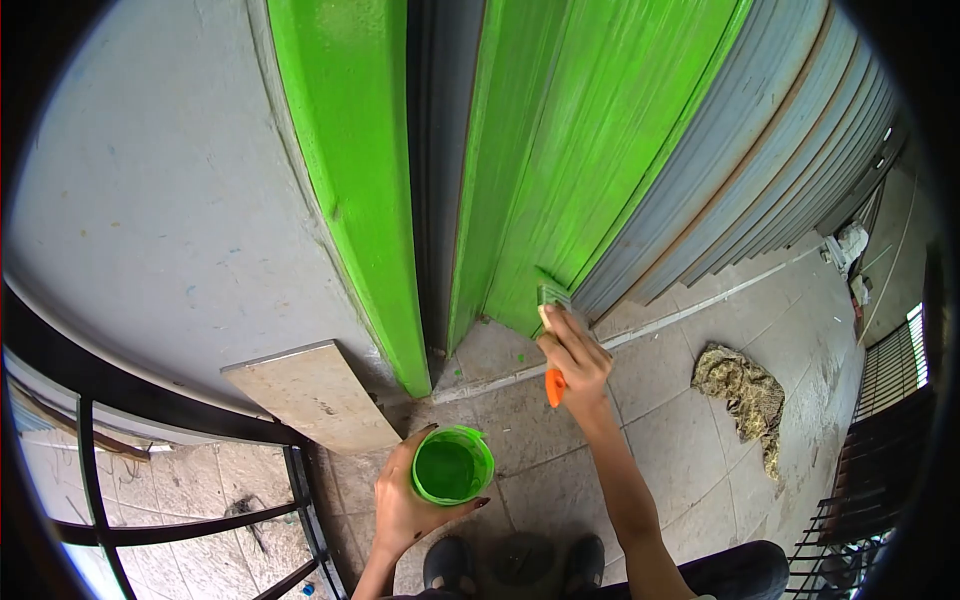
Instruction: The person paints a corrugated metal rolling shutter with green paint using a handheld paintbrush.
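While the right hand [577, 358] is clamped around the orange handle of a paintbrush [551, 335], the bristles press against the lower edge of a green-painted shutter [560, 150], close to the floor [680, 430]. The left hand [408, 497] is closed around a small green cup [452, 465], fingers wrapped about its side, holding it upright and low above the tiles, well apart from the brush. The cup holds green paint, so it likely feels light but sloshy, and its thin wall may flex under a tight squeeze; a grip around the middle seems safest. The brush looks stiff in the handle and soft at the tip, probably slippery wherever wet paint has run. A crumpled rag [745, 395] lies on the floor to the right, and a pale board [310, 395] leans by the wall [150, 220] at left.
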The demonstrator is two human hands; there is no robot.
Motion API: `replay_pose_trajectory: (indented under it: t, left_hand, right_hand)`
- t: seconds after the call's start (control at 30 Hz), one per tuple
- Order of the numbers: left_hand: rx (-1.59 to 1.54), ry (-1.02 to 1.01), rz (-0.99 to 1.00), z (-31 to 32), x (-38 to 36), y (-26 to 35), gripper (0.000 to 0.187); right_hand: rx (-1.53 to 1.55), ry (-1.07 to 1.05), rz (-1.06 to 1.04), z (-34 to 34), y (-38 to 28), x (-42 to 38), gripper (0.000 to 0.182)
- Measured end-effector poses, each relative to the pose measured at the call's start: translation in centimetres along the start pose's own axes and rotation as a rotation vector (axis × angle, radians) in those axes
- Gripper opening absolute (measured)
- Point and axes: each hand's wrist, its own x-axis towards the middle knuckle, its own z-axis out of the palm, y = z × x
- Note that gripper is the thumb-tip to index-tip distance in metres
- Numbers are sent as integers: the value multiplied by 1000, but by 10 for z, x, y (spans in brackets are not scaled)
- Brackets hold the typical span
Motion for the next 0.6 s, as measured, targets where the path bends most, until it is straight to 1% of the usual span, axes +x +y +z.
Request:
replay_pose_trajectory:
  t: [0.03, 0.13, 0.27, 0.3, 0.4, 0.47, 0.5, 0.6]
  left_hand:
    - [12, 2, 13, 1, 1, -1, 92]
    - [16, 9, 25, 0, 3, -1, 92]
    - [4, 11, 14, -1, 2, 0, 92]
    - [13, 10, 21, -2, 3, 0, 92]
    - [21, -4, 19, -1, -2, 0, 92]
    - [15, -5, 19, 0, 0, 1, 92]
    - [11, -3, 20, 1, 1, 1, 92]
    - [13, -2, 15, -1, -2, 2, 92]
  right_hand:
    - [-22, 77, -10, -5, -2, 5, 17]
    - [-97, 121, -90, -7, -10, -1, 17]
    - [-96, -178, -11, 31, 2, -81, 18]
    - [-104, -155, -10, 41, 2, -98, 17]
    - [77, -431, 126, 37, -15, -107, 17]
    - [103, -476, 159, 50, -7, -133, 20]
    - [122, -503, 174, 50, -6, -131, 22]
    - [57, -409, 180, 45, 13, -112, 21]
